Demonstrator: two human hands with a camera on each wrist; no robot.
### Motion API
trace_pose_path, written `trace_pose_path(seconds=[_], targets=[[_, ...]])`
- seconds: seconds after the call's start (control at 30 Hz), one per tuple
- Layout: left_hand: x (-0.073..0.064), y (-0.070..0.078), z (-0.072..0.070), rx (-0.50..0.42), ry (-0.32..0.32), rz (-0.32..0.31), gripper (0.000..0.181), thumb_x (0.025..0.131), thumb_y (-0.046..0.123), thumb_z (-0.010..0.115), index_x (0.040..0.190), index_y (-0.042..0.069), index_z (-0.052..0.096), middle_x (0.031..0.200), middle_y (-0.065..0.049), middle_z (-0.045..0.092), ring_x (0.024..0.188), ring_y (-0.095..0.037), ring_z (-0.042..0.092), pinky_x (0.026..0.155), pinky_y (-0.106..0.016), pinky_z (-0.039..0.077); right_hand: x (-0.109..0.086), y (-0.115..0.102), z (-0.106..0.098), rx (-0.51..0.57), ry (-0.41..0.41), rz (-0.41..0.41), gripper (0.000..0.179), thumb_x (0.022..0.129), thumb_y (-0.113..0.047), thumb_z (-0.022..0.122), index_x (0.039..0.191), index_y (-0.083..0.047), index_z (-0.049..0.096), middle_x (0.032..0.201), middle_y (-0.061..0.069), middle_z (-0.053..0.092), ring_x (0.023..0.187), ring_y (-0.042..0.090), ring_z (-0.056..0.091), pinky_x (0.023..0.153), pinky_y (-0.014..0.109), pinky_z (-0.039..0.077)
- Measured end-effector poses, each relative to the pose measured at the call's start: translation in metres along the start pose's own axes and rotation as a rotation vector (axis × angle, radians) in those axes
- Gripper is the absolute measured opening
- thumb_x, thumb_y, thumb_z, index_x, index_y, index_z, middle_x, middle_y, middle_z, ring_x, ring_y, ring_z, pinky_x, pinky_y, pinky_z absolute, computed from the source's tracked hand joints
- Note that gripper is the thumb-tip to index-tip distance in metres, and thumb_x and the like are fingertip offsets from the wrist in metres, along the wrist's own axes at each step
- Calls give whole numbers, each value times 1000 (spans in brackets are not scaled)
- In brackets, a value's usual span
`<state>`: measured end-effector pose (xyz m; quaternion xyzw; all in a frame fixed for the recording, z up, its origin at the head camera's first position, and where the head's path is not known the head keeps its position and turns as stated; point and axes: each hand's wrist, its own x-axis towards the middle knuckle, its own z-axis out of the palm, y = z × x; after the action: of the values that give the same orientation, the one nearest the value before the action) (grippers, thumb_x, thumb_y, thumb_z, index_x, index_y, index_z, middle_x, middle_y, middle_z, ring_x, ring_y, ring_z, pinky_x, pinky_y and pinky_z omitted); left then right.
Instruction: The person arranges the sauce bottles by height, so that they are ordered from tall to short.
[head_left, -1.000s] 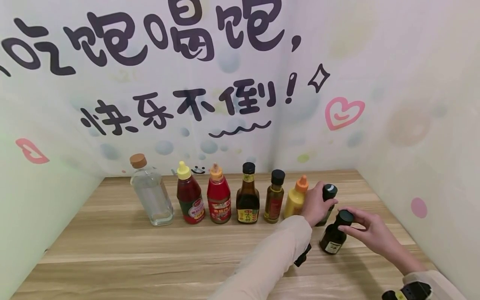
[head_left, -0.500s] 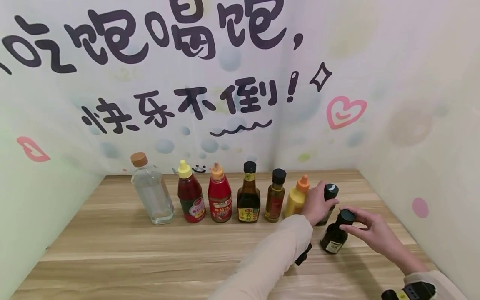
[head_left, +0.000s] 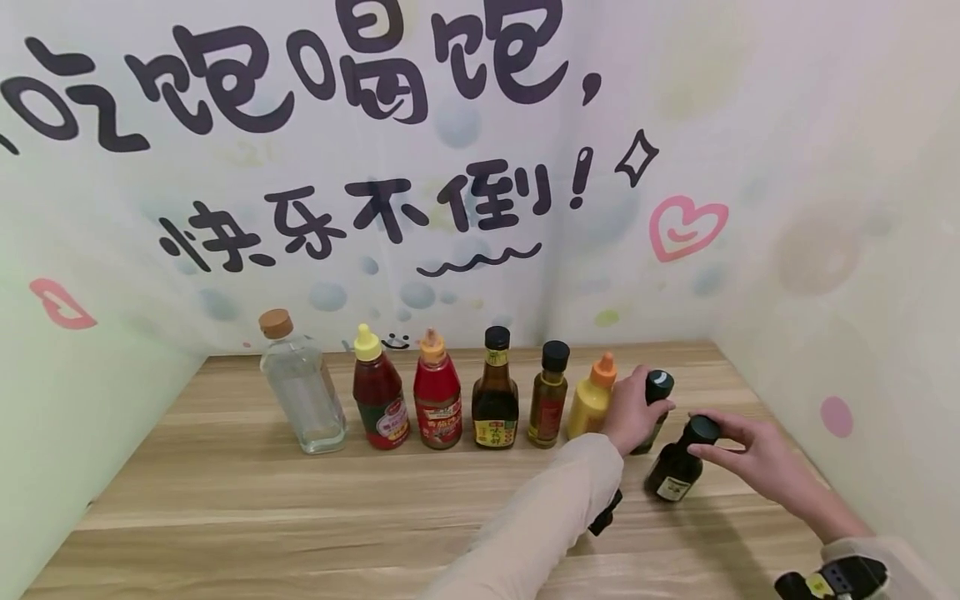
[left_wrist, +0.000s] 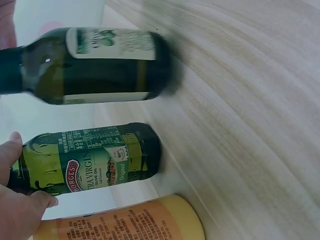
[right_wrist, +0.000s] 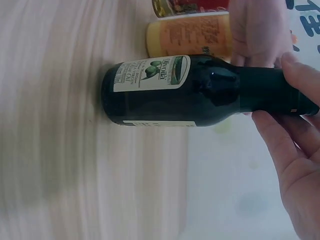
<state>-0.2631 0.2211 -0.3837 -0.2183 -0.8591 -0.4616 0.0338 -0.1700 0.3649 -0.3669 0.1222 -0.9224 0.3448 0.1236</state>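
Near the right end of a row of bottles, my left hand [head_left: 628, 414] grips the neck of a green Borges olive oil bottle [left_wrist: 95, 160], which stands upright on the table. My right hand [head_left: 768, 458] holds the dark cap of a second olive oil bottle [right_wrist: 210, 92] between thumb and fingers. This darker bottle has a cream label with green olives and stands in front and to the right of the Borges one, leaning slightly. Whether its base touches the table, I cannot tell. A yellow squeeze bottle [head_left: 588, 407] with an orange tip is just left of my left hand.
Leftward along the row are a small oil bottle [head_left: 549, 400], a soy sauce bottle [head_left: 496, 396], two red sauce bottles, one a ketchup bottle [head_left: 438, 400], and a clear glass bottle [head_left: 306, 392] with a brown cap. A printed cloth [head_left: 450, 292] hangs behind the wooden table [head_left: 300, 525].
My right hand and the dark olive oil bottle have shifted a little to the right and away from me. My left hand stays on the Borges bottle.
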Motion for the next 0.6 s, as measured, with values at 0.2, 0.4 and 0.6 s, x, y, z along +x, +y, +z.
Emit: trace_pose_path(seconds=[0.2, 0.4, 0.6], targets=[[1, -1, 1, 2, 14, 7, 32, 75, 23, 71, 101, 12, 54, 92, 1, 63, 83, -5, 57, 72, -13, 42, 5, 1, -15, -35, 26, 3, 41, 77, -15, 69, 114, 0, 57, 100, -14, 56, 87, -13, 48, 60, 20, 49], [0, -1, 2, 0, 16, 10, 32, 75, 23, 70, 100, 12, 55, 92, 2, 63, 85, -5, 57, 71, -13, 42, 12, 4, -30, -79, 58, 29, 43, 78, -16, 68, 116, 0, 55, 103, 3, 60, 85, -18, 44, 58, 19, 48], [-1, 0, 2, 4, 18, 2, 32, 75, 25, 70, 101, 13, 54, 93, 2, 63, 85, -5, 57, 70, -13, 43, 20, 9, -38, -97, 107, 76, 45, 79, -19, 67, 117, 2, 54, 102, 25, 59, 80, -21, 43, 55, 19, 46]])
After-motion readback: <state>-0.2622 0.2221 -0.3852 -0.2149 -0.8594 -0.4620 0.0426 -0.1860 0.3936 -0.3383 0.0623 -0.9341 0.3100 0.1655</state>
